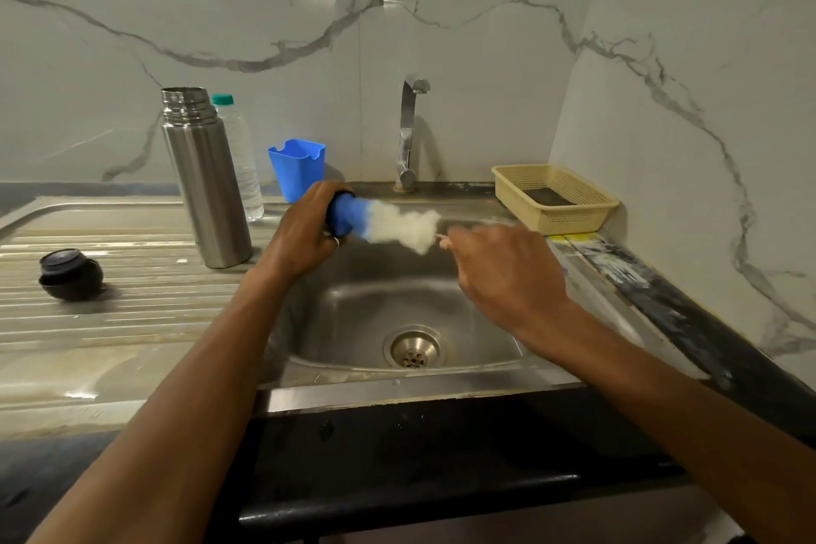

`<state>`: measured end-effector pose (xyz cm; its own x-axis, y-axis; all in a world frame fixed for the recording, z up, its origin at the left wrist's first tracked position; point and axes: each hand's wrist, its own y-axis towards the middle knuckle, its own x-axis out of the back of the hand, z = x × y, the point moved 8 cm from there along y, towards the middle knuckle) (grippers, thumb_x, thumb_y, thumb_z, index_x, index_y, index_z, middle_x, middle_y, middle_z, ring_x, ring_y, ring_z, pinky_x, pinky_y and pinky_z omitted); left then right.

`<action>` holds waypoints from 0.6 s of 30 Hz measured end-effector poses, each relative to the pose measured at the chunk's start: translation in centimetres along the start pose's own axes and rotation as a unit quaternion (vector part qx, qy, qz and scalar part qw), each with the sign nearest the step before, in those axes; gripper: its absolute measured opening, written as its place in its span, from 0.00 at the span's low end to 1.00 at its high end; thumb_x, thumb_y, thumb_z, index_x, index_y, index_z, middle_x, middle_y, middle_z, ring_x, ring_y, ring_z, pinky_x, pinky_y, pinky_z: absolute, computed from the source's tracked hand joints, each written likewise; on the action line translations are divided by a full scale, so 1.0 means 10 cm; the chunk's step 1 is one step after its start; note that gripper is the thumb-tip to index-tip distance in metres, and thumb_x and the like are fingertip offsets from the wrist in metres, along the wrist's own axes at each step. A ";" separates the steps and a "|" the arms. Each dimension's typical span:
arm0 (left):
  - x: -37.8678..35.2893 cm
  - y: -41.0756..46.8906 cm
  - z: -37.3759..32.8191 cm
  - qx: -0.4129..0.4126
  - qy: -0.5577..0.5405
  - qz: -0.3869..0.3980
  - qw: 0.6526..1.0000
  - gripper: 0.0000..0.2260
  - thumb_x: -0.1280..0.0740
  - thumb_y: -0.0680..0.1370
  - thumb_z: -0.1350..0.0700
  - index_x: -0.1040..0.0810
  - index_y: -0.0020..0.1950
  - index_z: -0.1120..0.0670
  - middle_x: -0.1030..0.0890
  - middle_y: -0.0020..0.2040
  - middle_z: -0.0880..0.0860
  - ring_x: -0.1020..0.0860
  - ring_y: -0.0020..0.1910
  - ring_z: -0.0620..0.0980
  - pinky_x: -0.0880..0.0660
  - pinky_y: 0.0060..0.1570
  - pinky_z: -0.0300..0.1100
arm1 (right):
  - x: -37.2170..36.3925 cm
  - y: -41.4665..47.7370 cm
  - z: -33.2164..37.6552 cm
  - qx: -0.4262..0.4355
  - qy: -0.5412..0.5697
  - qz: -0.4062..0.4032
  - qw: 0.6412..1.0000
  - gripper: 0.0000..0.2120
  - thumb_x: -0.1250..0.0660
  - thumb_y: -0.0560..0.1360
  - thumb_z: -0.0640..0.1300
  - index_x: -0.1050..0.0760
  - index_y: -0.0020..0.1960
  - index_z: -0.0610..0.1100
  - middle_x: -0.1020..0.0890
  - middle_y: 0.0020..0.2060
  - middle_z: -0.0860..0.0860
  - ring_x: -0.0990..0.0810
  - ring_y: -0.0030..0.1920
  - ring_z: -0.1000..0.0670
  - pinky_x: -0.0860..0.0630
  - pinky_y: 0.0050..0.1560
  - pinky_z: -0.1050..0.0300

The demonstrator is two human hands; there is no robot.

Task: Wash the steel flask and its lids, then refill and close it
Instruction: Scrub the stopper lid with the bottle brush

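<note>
Fingers (459,244) of the right hand (508,274) curl round the thin handle of a soapy brush (391,224) over the sink (397,394). The left hand (304,231) grips a dark lid (343,194). A second lid (70,275) lies left. Behind, the steel flask (207,181) stands open.

Dim light, wide-angle bending, motion blur

The flask (205,186) stands on the drainboard (132,322) left of the basin (353,322), a bottle (242,155) just behind it — a lid (70,274) lies well to its left, nearer the front. Behind the basin rises the tap (408,133), a tub (298,168) to its left and a basket (554,197) to its right.
</note>
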<state>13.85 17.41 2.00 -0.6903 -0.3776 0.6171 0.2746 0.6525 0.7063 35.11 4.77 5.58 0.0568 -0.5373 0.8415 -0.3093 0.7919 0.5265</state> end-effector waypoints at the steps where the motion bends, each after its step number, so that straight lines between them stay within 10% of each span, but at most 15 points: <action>1: 0.01 0.00 -0.02 -0.003 0.001 -0.005 1.000 0.26 0.24 0.68 0.67 0.27 0.65 0.59 0.22 0.58 0.56 0.24 0.53 0.50 0.26 0.52 0.43 | -0.12 0.02 -0.15 -0.071 0.147 0.074 0.984 0.13 0.36 0.82 0.47 0.18 0.44 0.44 0.18 0.33 0.49 0.21 0.33 0.49 0.25 0.36 0.56; 3: -0.02 0.01 -0.04 0.002 -0.001 0.002 1.000 0.27 0.23 0.68 0.67 0.27 0.65 0.58 0.22 0.58 0.55 0.25 0.53 0.48 0.26 0.51 0.43 | -0.21 -0.02 -0.29 -0.161 0.321 0.155 0.920 0.17 0.36 0.82 0.50 0.18 0.40 0.44 0.17 0.30 0.50 0.21 0.31 0.52 0.26 0.36 0.58; 6: -0.08 0.01 -0.04 0.009 -0.008 0.023 1.000 0.27 0.22 0.69 0.64 0.27 0.66 0.57 0.22 0.60 0.53 0.25 0.53 0.46 0.27 0.51 0.38 | 0.12 0.04 -0.18 -0.002 0.013 -0.016 1.000 0.12 0.31 0.80 0.44 0.21 0.38 0.42 0.23 0.26 0.50 0.27 0.26 0.49 0.35 0.31 0.58; 11: -0.14 -0.01 -0.05 0.019 0.004 0.044 0.999 0.29 0.21 0.68 0.64 0.27 0.66 0.56 0.23 0.60 0.51 0.26 0.54 0.46 0.32 0.49 0.32 | 0.30 -0.09 0.18 0.157 -0.179 -0.172 0.956 0.17 0.49 0.81 0.31 0.23 0.46 0.39 0.20 0.34 0.44 0.26 0.32 0.46 0.39 0.35 0.54; 15: -0.09 -0.01 -0.05 0.005 0.004 0.026 1.000 0.27 0.23 0.68 0.67 0.27 0.65 0.57 0.22 0.59 0.54 0.24 0.54 0.49 0.31 0.49 0.35 | 0.04 0.01 -0.05 0.000 0.016 -0.028 0.999 0.11 0.32 0.79 0.43 0.22 0.38 0.44 0.24 0.27 0.51 0.26 0.28 0.45 0.30 0.31 0.56; 18: -0.06 0.01 -0.06 0.004 0.005 0.018 1.000 0.28 0.23 0.67 0.67 0.27 0.65 0.58 0.22 0.59 0.55 0.25 0.54 0.49 0.29 0.51 0.40 | -0.15 0.04 -0.30 -0.110 0.235 0.097 0.961 0.19 0.34 0.81 0.50 0.24 0.32 0.46 0.20 0.27 0.52 0.21 0.29 0.48 0.27 0.35 0.55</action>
<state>14.70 17.33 1.89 -0.6737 -0.3605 0.6451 0.2933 0.6708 0.6812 37.76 6.75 4.89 0.4560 -0.2242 0.8613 -0.1523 0.9338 0.3237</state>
